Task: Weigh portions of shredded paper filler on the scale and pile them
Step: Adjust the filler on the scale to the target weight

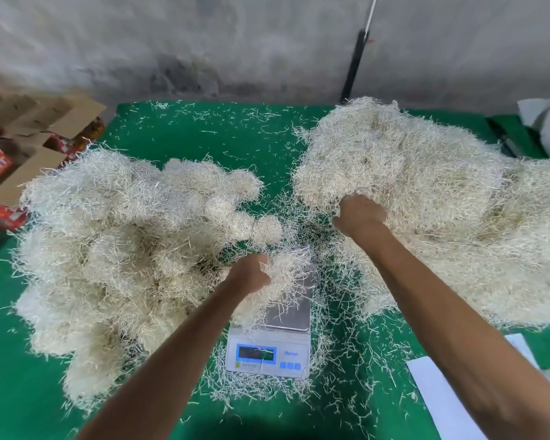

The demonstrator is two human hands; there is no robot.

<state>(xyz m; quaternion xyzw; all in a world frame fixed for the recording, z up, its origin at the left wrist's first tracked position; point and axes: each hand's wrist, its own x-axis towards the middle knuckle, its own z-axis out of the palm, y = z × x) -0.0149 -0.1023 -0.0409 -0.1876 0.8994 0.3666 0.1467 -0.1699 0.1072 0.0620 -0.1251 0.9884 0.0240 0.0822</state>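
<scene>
Left hand [251, 274] curled round a clump of shredded paper [283, 274] on the steel plate of a small scale [269, 344], display too blurred to read. Right hand [359, 215] dug into the near edge of a big loose heap [426, 198] on the right, fingers buried. Across the green table [204, 138], a pile of rounded portions [124, 236] on the left, cardboard boxes [29, 131] beyond it, white sheets [438, 398] near the right edge.

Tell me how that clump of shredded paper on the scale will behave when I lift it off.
The clump under the left hand probably lifts light and springy, since it is airy and tangled. It will likely shed bits: loose strands already ring the scale. It may snag the neighbouring weighed pile.
</scene>
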